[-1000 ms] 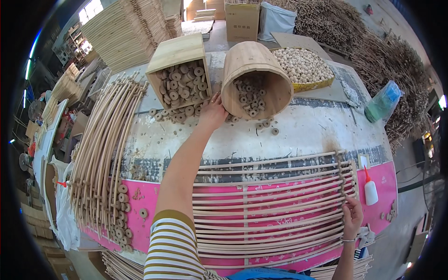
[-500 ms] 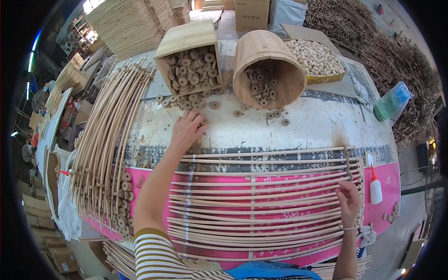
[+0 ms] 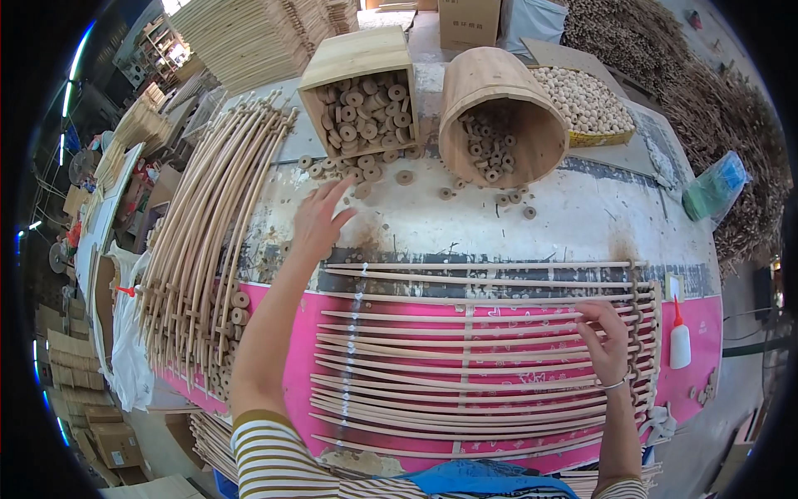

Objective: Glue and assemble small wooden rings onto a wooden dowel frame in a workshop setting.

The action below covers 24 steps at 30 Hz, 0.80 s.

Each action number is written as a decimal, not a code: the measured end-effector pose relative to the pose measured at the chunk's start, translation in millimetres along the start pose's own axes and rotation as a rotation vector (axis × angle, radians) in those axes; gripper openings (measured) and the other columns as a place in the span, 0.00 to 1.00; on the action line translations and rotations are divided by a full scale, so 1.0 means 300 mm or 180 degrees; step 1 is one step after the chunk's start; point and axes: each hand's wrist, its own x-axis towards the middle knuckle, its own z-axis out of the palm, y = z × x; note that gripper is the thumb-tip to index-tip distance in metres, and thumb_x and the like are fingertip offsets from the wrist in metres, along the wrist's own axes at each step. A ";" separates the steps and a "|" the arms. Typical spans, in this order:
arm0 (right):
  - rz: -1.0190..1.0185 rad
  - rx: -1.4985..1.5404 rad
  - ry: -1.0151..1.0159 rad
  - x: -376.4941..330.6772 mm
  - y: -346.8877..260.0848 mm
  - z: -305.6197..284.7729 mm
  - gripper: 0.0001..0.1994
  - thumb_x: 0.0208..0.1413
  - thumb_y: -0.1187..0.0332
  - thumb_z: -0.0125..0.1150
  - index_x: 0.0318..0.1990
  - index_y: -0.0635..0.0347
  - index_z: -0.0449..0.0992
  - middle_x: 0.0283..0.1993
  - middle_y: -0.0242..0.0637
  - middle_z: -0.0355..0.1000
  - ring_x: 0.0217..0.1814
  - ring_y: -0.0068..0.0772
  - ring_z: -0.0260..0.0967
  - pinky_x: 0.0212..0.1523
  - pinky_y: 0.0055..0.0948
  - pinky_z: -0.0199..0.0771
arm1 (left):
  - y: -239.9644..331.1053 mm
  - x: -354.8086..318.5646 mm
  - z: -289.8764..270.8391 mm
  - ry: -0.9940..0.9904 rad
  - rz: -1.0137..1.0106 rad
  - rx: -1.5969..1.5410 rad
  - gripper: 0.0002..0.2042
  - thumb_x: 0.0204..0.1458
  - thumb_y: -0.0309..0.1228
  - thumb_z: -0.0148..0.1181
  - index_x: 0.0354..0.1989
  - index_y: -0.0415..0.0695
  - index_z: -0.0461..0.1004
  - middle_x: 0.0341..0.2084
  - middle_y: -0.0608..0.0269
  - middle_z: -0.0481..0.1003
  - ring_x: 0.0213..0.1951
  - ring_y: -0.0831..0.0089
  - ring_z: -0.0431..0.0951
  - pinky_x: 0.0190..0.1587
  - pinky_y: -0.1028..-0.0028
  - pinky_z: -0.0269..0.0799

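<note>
My left hand (image 3: 318, 218) is over the pale tabletop with fingers stretched and thumb apart, holding nothing I can see. Just beyond its fingertips lie loose wooden discs with centre holes (image 3: 363, 190), spilled from a square wooden box (image 3: 357, 60) tipped on its side. At the right, my right hand (image 3: 605, 339) hovers at a row of thin wooden rods (image 3: 465, 341), fingers bent and thumb apart. Its fingertips are close to one rod; whether they touch it is unclear. Small wooden rings (image 3: 636, 333) sit on the rods near their right ends.
A tipped wooden bucket (image 3: 503, 79) holds smaller rings. Behind it stands a yellow tray of wooden balls (image 3: 586, 104). Bundled rods with discs on them (image 3: 208, 216) fill the left side. A white glue bottle with a red tip (image 3: 680, 343) and a blue-green plastic-wrapped pack (image 3: 716, 185) are at the right.
My left hand has come away from the loose discs and its fingers have straightened. My right hand has shifted left along the rods, away from their ringed ends. The whole view has shifted slightly.
</note>
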 end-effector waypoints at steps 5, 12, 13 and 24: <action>-0.0151 -0.0121 -0.0017 0.075 -0.009 0.014 0.14 0.61 0.84 0.61 0.53 0.66 0.81 0.51 0.40 0.78 0.45 0.28 0.77 0.46 0.25 0.77 | -0.007 0.078 0.179 -0.0273 -0.0667 -0.0344 0.15 0.59 0.28 0.59 0.55 0.52 0.80 0.48 0.54 0.81 0.47 0.49 0.82 0.48 0.54 0.78; -0.0729 -0.0961 -0.0073 0.264 0.120 0.056 0.17 0.56 0.77 0.66 0.54 0.59 0.81 0.49 0.41 0.80 0.50 0.47 0.77 0.53 0.39 0.75 | -0.003 -0.044 0.095 0.0064 -0.0763 -0.0644 0.16 0.58 0.22 0.61 0.54 0.48 0.81 0.43 0.54 0.83 0.43 0.55 0.83 0.45 0.59 0.79; -0.0799 -0.1081 -0.0086 0.289 0.136 0.068 0.18 0.55 0.77 0.67 0.54 0.58 0.81 0.49 0.41 0.80 0.51 0.46 0.76 0.53 0.40 0.74 | 0.016 -0.060 0.051 0.0044 -0.1237 -0.1200 0.16 0.59 0.21 0.61 0.54 0.46 0.81 0.42 0.54 0.84 0.41 0.60 0.84 0.44 0.63 0.79; -0.0755 -0.0735 -0.0613 0.398 0.251 0.188 0.11 0.51 0.77 0.70 0.43 0.61 0.82 0.39 0.40 0.75 0.46 0.46 0.73 0.48 0.39 0.74 | -0.041 -0.398 -0.096 0.0479 -0.2473 -0.2611 0.09 0.60 0.19 0.64 0.48 0.36 0.81 0.35 0.68 0.82 0.34 0.83 0.77 0.39 0.79 0.74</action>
